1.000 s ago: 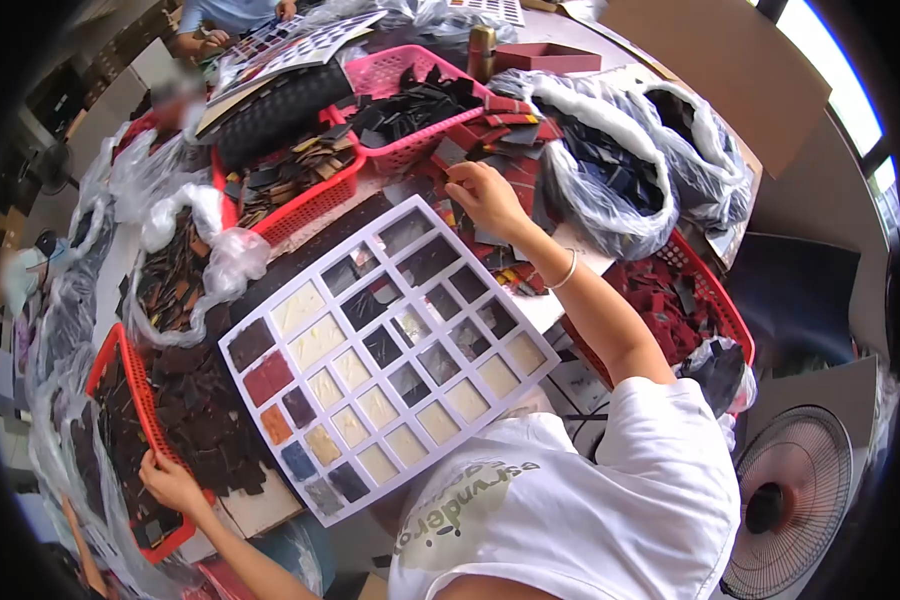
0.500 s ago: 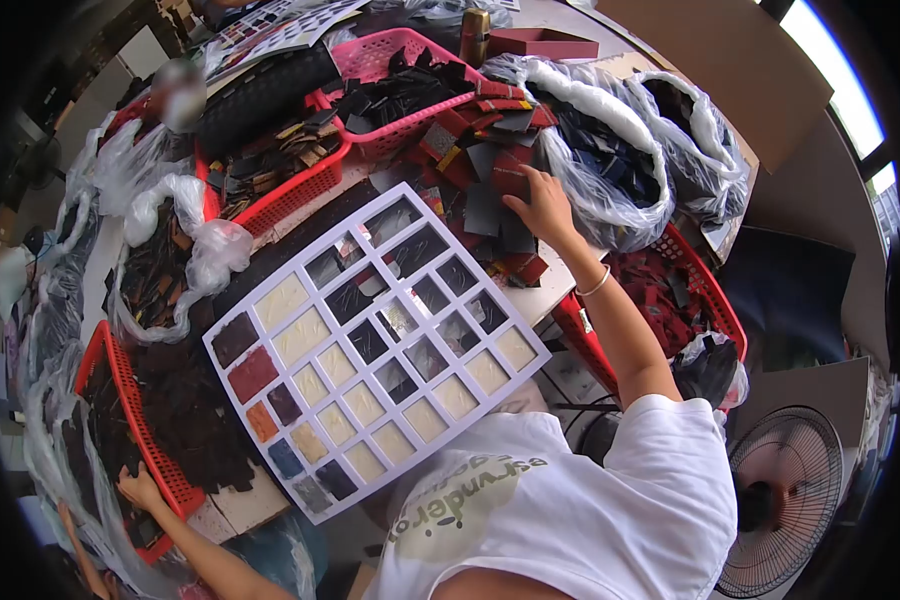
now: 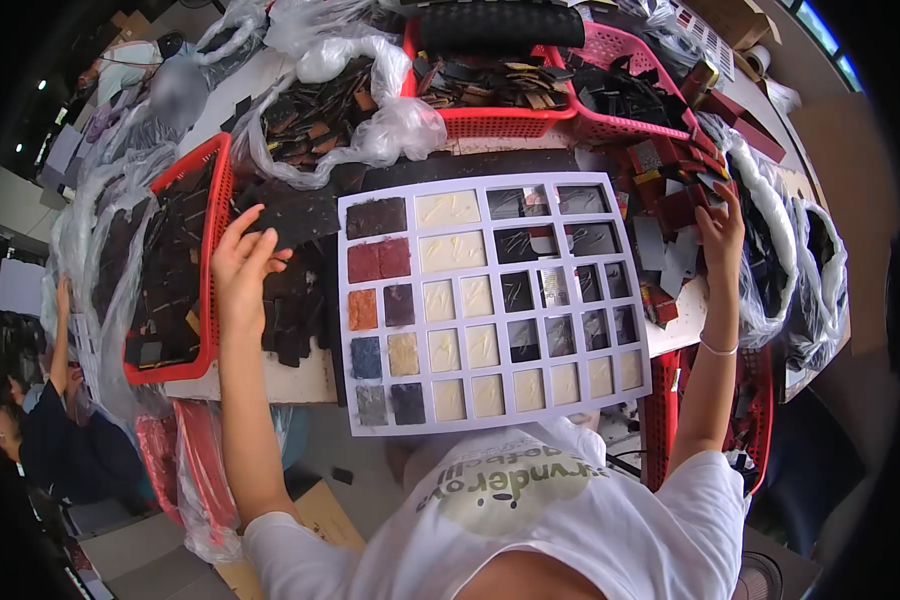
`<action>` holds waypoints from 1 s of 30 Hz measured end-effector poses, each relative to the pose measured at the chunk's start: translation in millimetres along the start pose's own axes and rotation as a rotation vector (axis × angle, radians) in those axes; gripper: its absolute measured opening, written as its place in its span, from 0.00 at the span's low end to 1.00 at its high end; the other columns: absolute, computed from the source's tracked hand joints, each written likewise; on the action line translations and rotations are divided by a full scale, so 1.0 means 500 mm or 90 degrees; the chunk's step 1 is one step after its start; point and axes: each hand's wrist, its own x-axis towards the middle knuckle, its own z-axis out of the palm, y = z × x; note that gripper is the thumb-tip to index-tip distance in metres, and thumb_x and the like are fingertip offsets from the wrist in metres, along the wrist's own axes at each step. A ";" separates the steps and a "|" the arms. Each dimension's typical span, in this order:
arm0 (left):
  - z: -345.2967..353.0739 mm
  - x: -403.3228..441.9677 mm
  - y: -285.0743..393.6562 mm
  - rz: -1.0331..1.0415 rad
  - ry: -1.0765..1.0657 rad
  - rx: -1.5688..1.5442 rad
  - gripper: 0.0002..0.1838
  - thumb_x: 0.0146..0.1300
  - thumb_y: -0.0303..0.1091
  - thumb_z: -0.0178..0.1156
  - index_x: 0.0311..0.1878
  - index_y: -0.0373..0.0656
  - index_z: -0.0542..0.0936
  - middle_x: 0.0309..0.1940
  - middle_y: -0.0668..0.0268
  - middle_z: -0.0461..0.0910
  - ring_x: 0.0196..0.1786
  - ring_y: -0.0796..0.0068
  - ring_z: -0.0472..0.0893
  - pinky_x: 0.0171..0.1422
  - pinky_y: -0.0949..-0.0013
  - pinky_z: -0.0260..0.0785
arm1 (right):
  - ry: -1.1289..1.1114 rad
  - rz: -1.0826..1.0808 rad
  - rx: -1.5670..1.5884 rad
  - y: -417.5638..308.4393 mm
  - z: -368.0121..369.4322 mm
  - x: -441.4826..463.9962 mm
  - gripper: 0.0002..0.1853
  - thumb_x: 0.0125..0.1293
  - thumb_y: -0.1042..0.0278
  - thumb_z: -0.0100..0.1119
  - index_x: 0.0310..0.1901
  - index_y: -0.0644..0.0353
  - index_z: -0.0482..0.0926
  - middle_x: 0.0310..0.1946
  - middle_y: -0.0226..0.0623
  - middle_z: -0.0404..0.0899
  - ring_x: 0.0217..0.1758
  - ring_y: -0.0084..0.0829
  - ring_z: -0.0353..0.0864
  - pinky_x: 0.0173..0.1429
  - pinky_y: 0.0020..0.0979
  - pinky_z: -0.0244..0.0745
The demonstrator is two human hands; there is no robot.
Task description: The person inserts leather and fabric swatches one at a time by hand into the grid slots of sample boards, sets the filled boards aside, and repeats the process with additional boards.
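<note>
A white frame board [image 3: 432, 338] with rows of square and oblong windows lies in front of me. Its left windows hold coloured swatches, such as a dark red one [image 3: 378, 260]; several others show cream backing or dark, shiny fill. My left hand [image 3: 242, 275] is raised beside the red basket [image 3: 216, 215], fingers apart, with nothing visible in it. Below it is a heap of dark brown swatches [image 3: 295, 300]. On the right, my right hand [image 3: 722, 235] is at a pile of red and grey swatches [image 3: 650, 250], its fingers closed on a dark red swatch [image 3: 680, 208].
Behind the board stand a red basket [image 3: 500, 122] of brown pieces and a pink basket [image 3: 630, 128] of black ones. Plastic bags of swatches lie at left [image 3: 395, 130] and right [image 3: 770, 250]. Another red basket [image 3: 660, 425] stands low right. Another person [image 3: 60, 430] is at far left.
My view has swung left, so the board now appears level. My left hand has come up out of the left basket to its right side. My right hand stays at the red and grey pile.
</note>
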 end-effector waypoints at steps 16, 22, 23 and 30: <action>0.296 0.086 -0.154 0.058 -0.170 0.027 0.19 0.62 0.22 0.65 0.55 0.41 0.75 0.29 0.69 0.82 0.30 0.85 0.74 0.31 0.78 0.62 | -0.338 0.011 0.193 -0.200 0.151 -0.161 0.23 0.62 0.83 0.63 0.59 0.63 0.72 0.35 0.32 0.81 0.37 0.16 0.79 0.43 0.21 0.75; 0.293 0.077 -0.131 0.471 -0.128 0.293 0.07 0.60 0.16 0.59 0.40 0.36 0.75 0.37 0.62 0.84 0.29 0.72 0.77 0.34 0.69 0.70 | -0.367 0.059 0.302 -0.201 0.198 -0.173 0.18 0.63 0.81 0.65 0.54 0.63 0.73 0.34 0.32 0.82 0.36 0.15 0.77 0.39 0.20 0.70; 0.293 0.081 -0.140 0.553 -0.157 0.335 0.08 0.57 0.15 0.58 0.38 0.36 0.74 0.39 0.60 0.84 0.33 0.66 0.79 0.37 0.65 0.73 | -0.372 0.063 0.297 -0.205 0.203 -0.177 0.18 0.63 0.81 0.65 0.54 0.63 0.73 0.34 0.32 0.82 0.35 0.15 0.77 0.38 0.20 0.70; 0.258 0.091 -0.199 0.661 -0.282 0.477 0.11 0.51 0.13 0.56 0.38 0.35 0.78 0.43 0.55 0.84 0.43 0.55 0.82 0.47 0.59 0.78 | -0.396 0.058 0.245 -0.192 0.201 -0.192 0.17 0.64 0.80 0.65 0.53 0.62 0.74 0.33 0.31 0.81 0.34 0.14 0.74 0.38 0.19 0.68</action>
